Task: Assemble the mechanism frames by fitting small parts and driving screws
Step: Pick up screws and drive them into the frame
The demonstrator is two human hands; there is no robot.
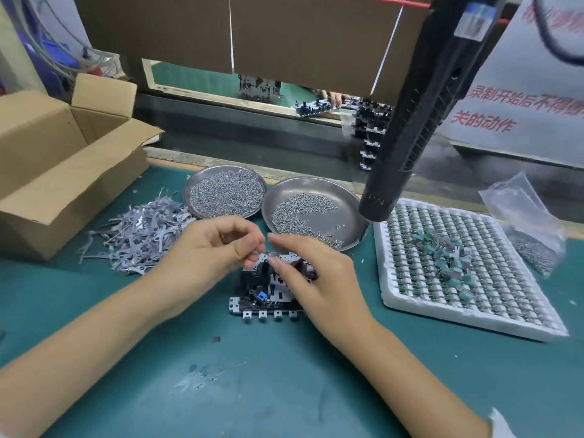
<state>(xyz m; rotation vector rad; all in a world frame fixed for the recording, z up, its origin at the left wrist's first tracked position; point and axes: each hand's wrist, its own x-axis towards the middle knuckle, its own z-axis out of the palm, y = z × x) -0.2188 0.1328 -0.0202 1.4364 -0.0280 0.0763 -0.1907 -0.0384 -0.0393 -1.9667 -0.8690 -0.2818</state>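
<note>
Fingers [252, 252] pinch above frame [268, 295] — touching.

An open cardboard box [60, 172] is sitting at the far left on the green mat [284, 390]. A clear plastic bag [527, 229] is lying at the far right. Beyond the bench, brown cardboard panels [268, 36] are standing upright, and a white sign with red characters [518, 99] is leaning at the far right.

Both forearms are showing bare all the way up — no gloves, rings or watch are covering the left hand [208, 248] or the right hand [319, 276]. A sliver of white sleeve [501, 425] is peeking in near the right elbow — nothing more.
</note>
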